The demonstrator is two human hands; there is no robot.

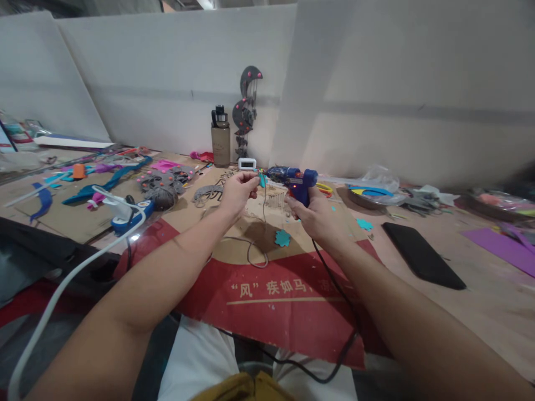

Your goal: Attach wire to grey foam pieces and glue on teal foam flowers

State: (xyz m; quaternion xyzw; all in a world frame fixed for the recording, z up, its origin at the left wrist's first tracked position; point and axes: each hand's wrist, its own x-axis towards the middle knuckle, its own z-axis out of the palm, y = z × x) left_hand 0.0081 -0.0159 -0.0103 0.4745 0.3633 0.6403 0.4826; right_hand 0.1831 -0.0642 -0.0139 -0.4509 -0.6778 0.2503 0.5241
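Observation:
My right hand (315, 214) is wrapped round the handle of a blue hot glue gun (298, 181), its nozzle pointing left. Just left of that nozzle, my left hand (241, 192) pinches a small teal piece (262, 179) on a grey string (264, 209). The string hangs down and lies in a loop on the cardboard (292, 289) beneath. A teal flower-shaped cutout (282, 238) lies flat below both hands. From the glue gun a black cord (330, 270) runs down over the cardboard's front edge.
A bottle (220, 142), a small white display (247, 164) and a hanging grey moon ornament (243, 114) are at the back. On the left are a blue-white power strip (134, 217) and grey yarn (163, 196). A black phone-like slab (422, 253) and dish (371, 196) are right.

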